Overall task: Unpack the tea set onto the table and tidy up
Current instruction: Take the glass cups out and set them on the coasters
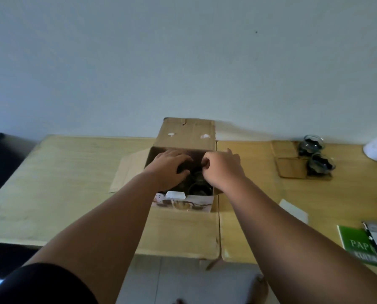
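Reaching into open cardboard box, mouth up, far flap raised: left hand fingers spread over dark round cups; right hand curled, grip unclear.

One cardboard box, two glass cups, two wooden coasters — two hands, one green booklet.

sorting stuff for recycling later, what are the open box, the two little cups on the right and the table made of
Open box: plain brown corrugated cardboard by the look, matte, with creased flaps and torn tape marks.
Two little cups: probably clear glass, shiny see-through rims with dark contents showing through; clear plastic cannot be ruled out.
Table: pale yellowish wood or wood-look laminate, smooth with faint grain; which one is unclear.
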